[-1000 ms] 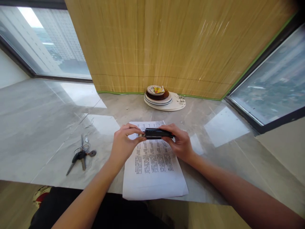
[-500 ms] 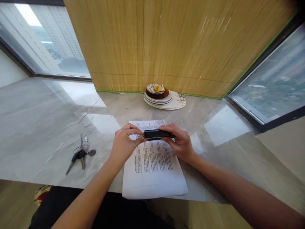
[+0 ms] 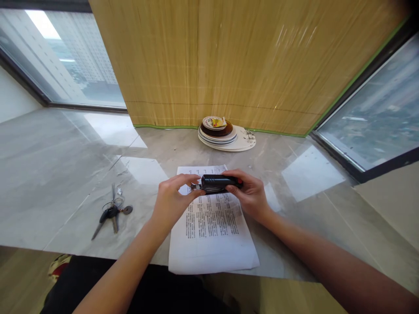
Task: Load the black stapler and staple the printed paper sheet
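A black stapler (image 3: 218, 182) is held level just above a sheet of printed paper (image 3: 209, 226) that lies on the grey marble counter (image 3: 65, 174). My right hand (image 3: 250, 196) is wrapped round the stapler's right end, thumb underneath. At the stapler's left, metal tip, my left hand (image 3: 172, 200) pinches with thumb and forefinger. Whether anything small sits between those fingertips cannot be made out.
A bunch of keys (image 3: 111, 213) lies on the counter left of the paper. A stack of plates and small dishes (image 3: 224, 133) stands at the back against a bamboo blind (image 3: 229, 65). Windows flank the blind. The counter's front edge runs just below the paper.
The stapler has tilted so more of its top shows and shifted slightly right. My left fingers have loosened around its metal tip. Paper, keys and plates have stayed put.
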`<state>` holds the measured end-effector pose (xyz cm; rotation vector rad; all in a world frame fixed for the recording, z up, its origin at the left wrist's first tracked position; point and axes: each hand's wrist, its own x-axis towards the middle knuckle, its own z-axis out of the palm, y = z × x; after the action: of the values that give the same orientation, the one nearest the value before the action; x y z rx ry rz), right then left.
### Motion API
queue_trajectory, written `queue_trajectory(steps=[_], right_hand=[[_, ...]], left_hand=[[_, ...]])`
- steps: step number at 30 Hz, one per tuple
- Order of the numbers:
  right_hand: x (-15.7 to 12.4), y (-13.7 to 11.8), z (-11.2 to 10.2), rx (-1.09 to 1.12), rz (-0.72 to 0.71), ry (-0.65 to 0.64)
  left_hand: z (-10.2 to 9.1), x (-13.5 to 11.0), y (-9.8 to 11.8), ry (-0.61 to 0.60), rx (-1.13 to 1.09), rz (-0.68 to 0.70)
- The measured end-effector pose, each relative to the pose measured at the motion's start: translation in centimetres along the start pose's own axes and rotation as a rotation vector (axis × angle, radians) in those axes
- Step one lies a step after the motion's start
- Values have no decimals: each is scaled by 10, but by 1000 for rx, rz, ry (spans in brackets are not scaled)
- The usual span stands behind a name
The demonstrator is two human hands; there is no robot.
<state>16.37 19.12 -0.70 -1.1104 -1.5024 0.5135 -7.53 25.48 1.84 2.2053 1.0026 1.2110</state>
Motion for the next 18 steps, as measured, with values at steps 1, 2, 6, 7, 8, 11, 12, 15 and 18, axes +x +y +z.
queue_trajectory(steps=[1, 2, 6, 7, 8, 11, 12, 15, 18], right_hand=[[0, 0, 0, 9, 7, 1], [0, 0, 0, 17, 13, 3], [0, -1, -2, 54, 31, 9], [1, 0, -3, 64, 37, 12], [1, 1, -4, 76, 44, 18], [1, 8, -8, 143, 86, 47], [1, 11, -10, 174, 104, 54], [0, 16, -12, 254, 137, 44], [0, 11, -10, 271, 110, -21]], left_hand=[[0, 0, 0, 7, 1, 14], [0, 0, 0, 10, -2, 40], [-3, -1, -3, -23, -38, 221], [-5, 0, -4, -31, -34, 253], [-7, 0, -4, -39, -26, 277], [-15, 2, -6, -74, -21, 306], [-18, 3, -6, -99, -34, 305], [-22, 4, -3, -129, -76, 246], [-19, 4, 4, -99, -73, 99]])
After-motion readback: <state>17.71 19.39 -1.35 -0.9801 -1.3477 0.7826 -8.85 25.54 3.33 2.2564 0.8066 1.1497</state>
